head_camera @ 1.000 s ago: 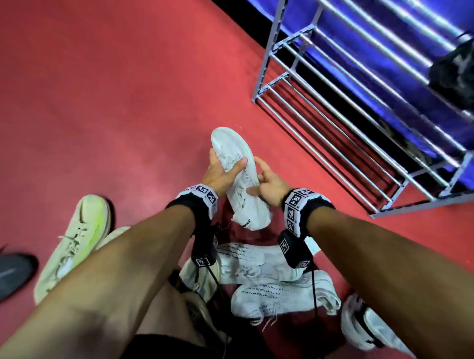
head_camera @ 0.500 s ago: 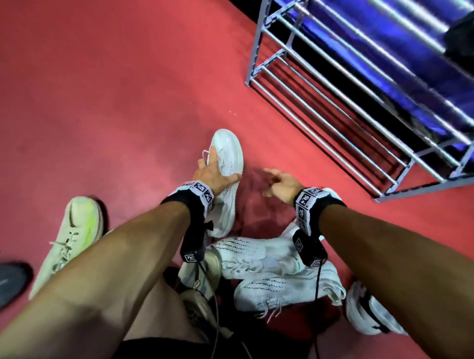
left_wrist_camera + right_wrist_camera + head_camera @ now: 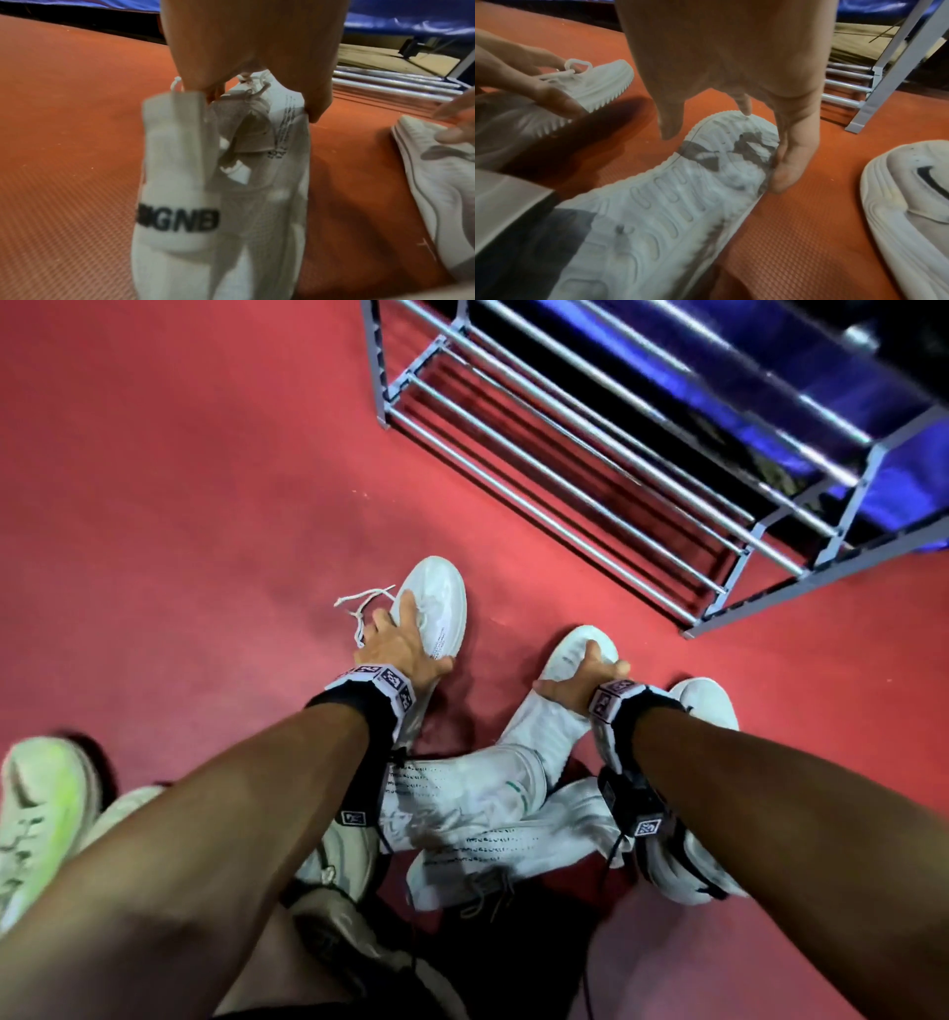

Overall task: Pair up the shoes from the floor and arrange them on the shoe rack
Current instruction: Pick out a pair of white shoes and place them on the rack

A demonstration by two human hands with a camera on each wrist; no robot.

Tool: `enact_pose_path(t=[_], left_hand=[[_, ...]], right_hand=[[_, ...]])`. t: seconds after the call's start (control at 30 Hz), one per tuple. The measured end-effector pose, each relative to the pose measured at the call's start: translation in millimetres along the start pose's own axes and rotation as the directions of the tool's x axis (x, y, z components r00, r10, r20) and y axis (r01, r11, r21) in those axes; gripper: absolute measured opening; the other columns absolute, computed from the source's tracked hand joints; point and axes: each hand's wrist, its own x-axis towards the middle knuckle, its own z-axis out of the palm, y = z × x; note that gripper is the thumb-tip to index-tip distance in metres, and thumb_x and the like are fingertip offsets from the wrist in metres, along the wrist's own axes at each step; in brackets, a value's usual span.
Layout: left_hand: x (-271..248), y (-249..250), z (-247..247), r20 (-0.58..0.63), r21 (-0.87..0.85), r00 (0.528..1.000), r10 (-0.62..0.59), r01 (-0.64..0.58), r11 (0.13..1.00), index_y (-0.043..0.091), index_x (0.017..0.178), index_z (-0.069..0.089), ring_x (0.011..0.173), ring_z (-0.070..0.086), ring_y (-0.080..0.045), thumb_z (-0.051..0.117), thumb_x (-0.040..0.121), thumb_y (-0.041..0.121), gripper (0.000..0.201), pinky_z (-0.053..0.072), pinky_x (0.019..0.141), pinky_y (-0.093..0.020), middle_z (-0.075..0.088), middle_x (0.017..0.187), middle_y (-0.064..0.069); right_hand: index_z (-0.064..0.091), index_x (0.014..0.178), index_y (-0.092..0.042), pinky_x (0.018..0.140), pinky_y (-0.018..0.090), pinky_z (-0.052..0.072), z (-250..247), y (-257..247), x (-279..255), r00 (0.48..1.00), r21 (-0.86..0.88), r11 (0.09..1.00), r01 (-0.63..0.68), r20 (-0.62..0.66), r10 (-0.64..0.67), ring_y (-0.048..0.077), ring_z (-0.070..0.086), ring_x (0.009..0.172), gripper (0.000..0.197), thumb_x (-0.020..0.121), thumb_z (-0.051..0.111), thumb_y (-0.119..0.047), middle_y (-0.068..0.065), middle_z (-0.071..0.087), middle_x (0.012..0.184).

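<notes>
My left hand (image 3: 398,636) grips a white lace-up sneaker (image 3: 439,603) from above around its middle, toe pointing away, low over the red floor. In the left wrist view fingers and thumb clasp the sneaker (image 3: 257,182) on both sides of its tongue. My right hand (image 3: 583,672) grips the toe of a second white sneaker (image 3: 565,711), which lies sole up. The right wrist view shows that ridged sole (image 3: 680,192) with fingers (image 3: 782,174) curled round its edge. The grey metal shoe rack (image 3: 565,454) stands at the upper right, its lowest bars bare.
Two white knit shoes (image 3: 462,806) lie crossed between my forearms. A white shoe with a black swoosh (image 3: 711,706) sits right of my right wrist. A pale lime-green shoe (image 3: 46,793) lies far left. Blue sheeting (image 3: 770,377) hangs behind the rack.
My right hand let go of the first sneaker, moved right and took hold of the second sneaker's toe. My left hand brought the first sneaker down toward the floor.
</notes>
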Motion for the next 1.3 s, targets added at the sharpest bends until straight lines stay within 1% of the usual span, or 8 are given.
enact_pose_path(t=[0.13, 0.37, 0.6, 0.7, 0.83, 1.07, 1.2, 1.3], left_hand=[[0, 4, 6, 0.004, 0.046, 1.000, 0.007, -0.007, 0.999, 0.015, 0.154, 0.002, 0.137, 0.028, -0.037, 0.068, 0.079, 0.056, 0.108, 0.035, 0.108, -0.046, 0.024, 0.145, -0.017], [-3, 0, 19, 0.081, 0.171, 0.996, 0.040, -0.054, 0.984, 0.018, 0.154, -0.010, 0.131, 0.030, -0.038, 0.078, 0.066, 0.062, 0.132, 0.038, 0.103, -0.050, 0.023, 0.141, -0.016], [-7, -14, -3, 0.007, 0.069, 0.999, 0.047, -0.047, 0.997, 0.006, 0.135, 0.029, 0.127, 0.036, -0.034, 0.079, 0.072, 0.048, 0.090, 0.040, 0.104, -0.046, 0.033, 0.133, -0.016], [-8, -30, -20, -0.058, -0.017, 0.998, 0.000, -0.001, 1.000, 0.005, 0.132, 0.029, 0.130, 0.033, -0.034, 0.077, 0.076, 0.043, 0.083, 0.039, 0.104, -0.048, 0.031, 0.138, -0.016], [-8, -64, -50, -0.130, -0.040, 0.990, -0.045, 0.040, 0.998, 0.005, 0.137, 0.027, 0.133, 0.032, -0.034, 0.077, 0.078, 0.039, 0.084, 0.039, 0.104, -0.047, 0.022, 0.149, -0.015], [-21, -123, -55, -0.153, -0.023, 0.967, -0.204, 0.203, 0.979, 0.013, 0.134, 0.034, 0.126, 0.031, -0.034, 0.080, 0.073, 0.044, 0.082, 0.046, 0.092, -0.045, -0.002, 0.152, -0.016], [-28, -146, -39, -0.098, -0.008, 0.973, -0.208, 0.209, 0.978, 0.018, 0.132, 0.037, 0.130, 0.027, -0.035, 0.077, 0.075, 0.049, 0.076, 0.045, 0.100, -0.047, -0.013, 0.153, -0.015], [-29, -158, -33, -0.141, 0.020, 0.976, -0.168, 0.173, 0.985, 0.025, 0.125, 0.047, 0.141, 0.010, -0.039, 0.072, 0.074, 0.060, 0.067, 0.035, 0.108, -0.053, -0.015, 0.156, -0.014]], right_hand=[[-0.012, 0.154, -0.015, 0.115, 0.044, 0.021, -5, 2, 5, 0.995, -0.135, 0.991, -0.009, 0.098, 0.022, 0.040, 0.019, 0.144, 0.122, 0.074, 0.050, -0.083, 0.018, 0.009, 0.161], [-0.014, 0.153, -0.023, 0.108, 0.045, 0.031, -4, -10, 5, 0.991, -0.133, 0.989, -0.070, 0.105, 0.084, 0.039, 0.031, 0.131, 0.114, 0.080, 0.059, -0.070, 0.023, 0.018, 0.148], [-0.006, 0.151, -0.044, 0.109, 0.053, 0.032, -23, -63, -15, 0.980, -0.054, 0.979, 0.198, 0.049, -0.195, 0.047, 0.021, 0.137, 0.108, 0.078, 0.073, -0.050, 0.020, -0.002, 0.156], [-0.005, 0.149, -0.048, 0.103, 0.056, 0.039, -28, -94, -23, 0.937, -0.122, 0.931, 0.344, -0.025, -0.349, 0.042, 0.021, 0.137, 0.109, 0.075, 0.074, -0.049, 0.016, 0.004, 0.152], [-0.003, 0.150, -0.047, 0.092, 0.046, 0.043, -39, -138, -36, 0.828, -0.151, 0.832, 0.533, -0.110, -0.550, 0.036, 0.030, 0.124, 0.106, 0.076, 0.073, -0.047, 0.014, 0.014, 0.144], [0.001, 0.151, -0.050, 0.105, 0.040, 0.035, -15, -189, -59, 0.714, -0.018, 0.714, 0.699, -0.026, -0.700, 0.039, 0.031, 0.127, 0.105, 0.076, 0.074, -0.037, 0.011, 0.012, 0.148], [0.003, 0.151, -0.049, 0.109, 0.038, 0.030, 14, -199, -66, 0.657, -0.052, 0.655, 0.754, 0.037, -0.753, 0.044, 0.029, 0.129, 0.099, 0.079, 0.069, -0.033, 0.012, 0.000, 0.156], [0.002, 0.152, -0.048, 0.114, 0.040, 0.023, 25, -205, -63, 0.642, -0.113, 0.632, 0.766, 0.096, -0.761, 0.047, 0.018, 0.139, 0.093, 0.084, 0.064, -0.033, 0.014, -0.012, 0.160]])
